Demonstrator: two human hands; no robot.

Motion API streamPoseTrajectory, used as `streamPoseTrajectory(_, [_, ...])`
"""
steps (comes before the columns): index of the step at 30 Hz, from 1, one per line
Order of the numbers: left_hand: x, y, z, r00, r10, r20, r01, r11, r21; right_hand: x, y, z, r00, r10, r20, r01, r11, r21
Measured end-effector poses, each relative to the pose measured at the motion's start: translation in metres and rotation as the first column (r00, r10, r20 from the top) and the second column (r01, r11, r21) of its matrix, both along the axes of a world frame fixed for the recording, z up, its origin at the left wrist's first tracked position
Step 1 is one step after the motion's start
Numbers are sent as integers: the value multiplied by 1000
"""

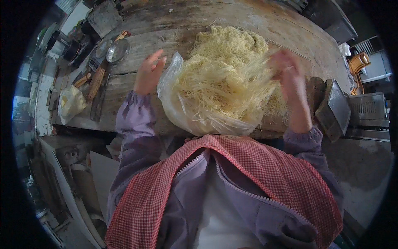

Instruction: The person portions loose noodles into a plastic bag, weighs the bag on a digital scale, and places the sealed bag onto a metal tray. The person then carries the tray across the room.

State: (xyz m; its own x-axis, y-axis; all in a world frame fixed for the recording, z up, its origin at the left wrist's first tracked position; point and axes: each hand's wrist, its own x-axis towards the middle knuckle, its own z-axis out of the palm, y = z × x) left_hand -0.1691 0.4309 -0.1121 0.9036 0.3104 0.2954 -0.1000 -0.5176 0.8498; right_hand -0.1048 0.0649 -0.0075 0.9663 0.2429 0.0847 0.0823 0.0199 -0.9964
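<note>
A big tangled heap of thin, pale yellow noodles (pixel 230 46) lies on the wooden table in front of me. Its near part rests in a clear plastic bag (pixel 169 90), whose mouth is spread wide. My right hand (pixel 287 70), blurred by motion, grips a bunch of strands at the heap's right side; these strands stretch between the hand and the heap. To the left of the bag, my left hand (pixel 150 73) is held up above the table with fingers apart and nothing in it. Some loose noodles lie beyond the bag on the right.
On the left of the wooden table (pixel 149 18) are a kitchen scale (pixel 94 62) with a round metal pan (pixel 117 50), wooden sticks (pixel 98 81) and a small plastic bag (pixel 71 102). A metal-faced board (pixel 334 109) leans at the right edge. A wicker chair (pixel 359 67) stands farther right.
</note>
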Motion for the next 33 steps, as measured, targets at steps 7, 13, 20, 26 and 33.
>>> streamPoseTrajectory(7, [68, -32, -10, 761, 122, -637, 255, 847, 467, 32, 41, -151, 870, 412, 270, -44, 611, -790])
streamPoseTrajectory(13, [69, -27, 35, 867, -429, -253, 0, 508, -862, 14, 73, -107, 768, 637, 65, -379, 534, -756])
streamPoseTrajectory(20, [4, -109, 179, 777, -622, 96, 532, 569, -627, -33, 118, -68, 829, 538, 152, -539, 841, -41])
streamPoseTrajectory(26, [-21, -122, 206, 743, -631, 223, 656, 621, -429, -38, 199, -133, 662, 501, 557, -179, 827, -532])
streamPoseTrajectory(33, [-129, 42, 93, 909, -178, 378, 391, 680, -621, -18, 53, -54, 568, 819, 82, -783, 568, -251])
